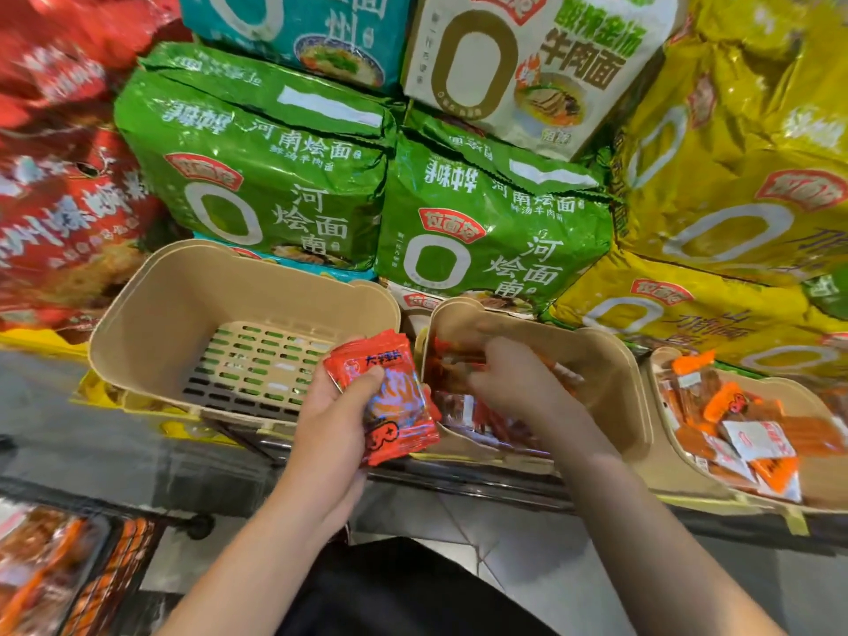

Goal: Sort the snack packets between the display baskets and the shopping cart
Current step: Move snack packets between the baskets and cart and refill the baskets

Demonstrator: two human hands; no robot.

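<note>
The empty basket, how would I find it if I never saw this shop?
Look below the big green noodle bags stacked on the display. Three tan baskets sit in a row there, and yours is the left basket. Its slotted floor is bare, while the middle basket and right basket hold red and orange snack packets.

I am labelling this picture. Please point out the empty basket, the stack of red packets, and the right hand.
Empty basket (151,309): head view, bare inner wall.
Stack of red packets (390,406): head view, top packet's front.
Right hand (518,383): head view, back of hand.

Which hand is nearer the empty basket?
Left. The left hand holds red packets at the empty basket's right rim; the right hand reaches into the middle basket beside it.
</note>
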